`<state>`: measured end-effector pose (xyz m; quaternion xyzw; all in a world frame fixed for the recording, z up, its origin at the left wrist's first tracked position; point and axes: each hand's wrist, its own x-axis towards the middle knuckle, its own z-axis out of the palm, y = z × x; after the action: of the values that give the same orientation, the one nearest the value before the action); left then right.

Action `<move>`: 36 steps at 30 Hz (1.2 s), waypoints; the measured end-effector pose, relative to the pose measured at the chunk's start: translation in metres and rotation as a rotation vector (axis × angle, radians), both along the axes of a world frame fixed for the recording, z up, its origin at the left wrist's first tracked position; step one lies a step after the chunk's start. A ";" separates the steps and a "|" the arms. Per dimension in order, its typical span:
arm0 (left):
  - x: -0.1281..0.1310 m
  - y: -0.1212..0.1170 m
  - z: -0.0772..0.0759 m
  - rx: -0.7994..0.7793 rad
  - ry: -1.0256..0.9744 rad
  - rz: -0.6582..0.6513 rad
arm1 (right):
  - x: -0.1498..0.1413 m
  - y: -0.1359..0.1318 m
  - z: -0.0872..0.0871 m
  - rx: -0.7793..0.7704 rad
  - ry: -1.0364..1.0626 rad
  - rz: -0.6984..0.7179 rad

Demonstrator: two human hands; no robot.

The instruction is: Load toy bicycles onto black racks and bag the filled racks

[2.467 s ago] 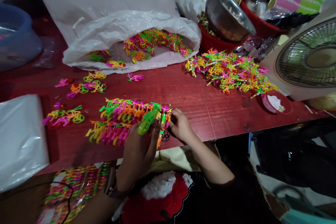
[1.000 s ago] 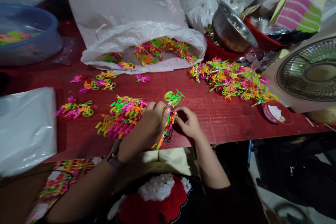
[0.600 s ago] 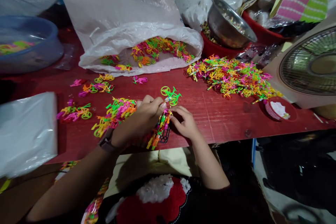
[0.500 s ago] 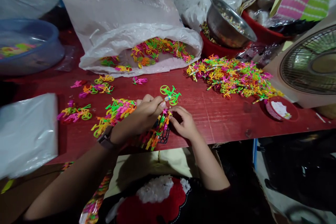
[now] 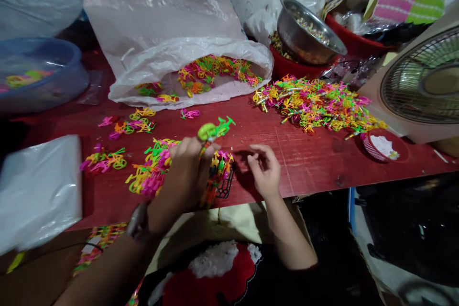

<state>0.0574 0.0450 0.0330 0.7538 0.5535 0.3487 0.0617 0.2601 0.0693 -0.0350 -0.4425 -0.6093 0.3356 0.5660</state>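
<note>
My left hand [image 5: 188,165], a watch at its wrist, is closed around a small green plastic toy bicycle [image 5: 217,128] that sticks out above its fingers, slightly blurred. Under and beside that hand stands a black grid rack [image 5: 225,187] packed with colourful pieces, partly hidden by the hand. A heap of loose toy bicycles [image 5: 150,172] lies just left of it. My right hand [image 5: 267,169] hovers to the right of the rack, fingers loosely curled and apart, with nothing visible in them.
A white bag [image 5: 143,98] of toy bicycles lies open behind. At the right are a pile of bicycles with patterned tubes [image 5: 315,105], a small red basket [image 5: 375,150] and a fan [image 5: 430,81]. A blue basin [image 5: 43,88] and plastic-wrapped stack [image 5: 41,191] stand left.
My left hand has lifted and moved left with the green toy bicycle, away from the rack's right end. My right hand has drawn away to the right, its fingers off the rack's pieces.
</note>
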 end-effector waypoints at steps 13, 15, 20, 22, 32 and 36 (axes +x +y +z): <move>0.001 -0.063 -0.025 0.086 0.165 -0.024 | 0.001 -0.066 0.005 -0.237 0.082 -0.006; -0.015 -0.059 -0.025 0.083 0.111 0.007 | 0.001 -0.066 -0.005 -0.244 0.032 0.014; -0.023 -0.052 -0.036 0.054 0.120 -0.056 | -0.024 -0.073 -0.038 -0.190 -0.066 0.154; -0.017 -0.051 -0.039 0.049 0.151 -0.048 | -0.032 -0.076 -0.048 -0.156 -0.122 0.153; -0.012 -0.052 -0.031 -0.006 0.127 -0.120 | -0.031 -0.075 -0.037 -0.068 -0.589 0.191; -0.009 -0.051 -0.029 0.005 0.145 -0.203 | -0.037 -0.073 -0.027 -0.094 -0.671 0.178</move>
<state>0.0484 -0.0063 0.0037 0.8293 0.4766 0.2866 0.0544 0.2226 -0.0037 -0.0624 -0.4986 -0.7815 0.2474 0.2818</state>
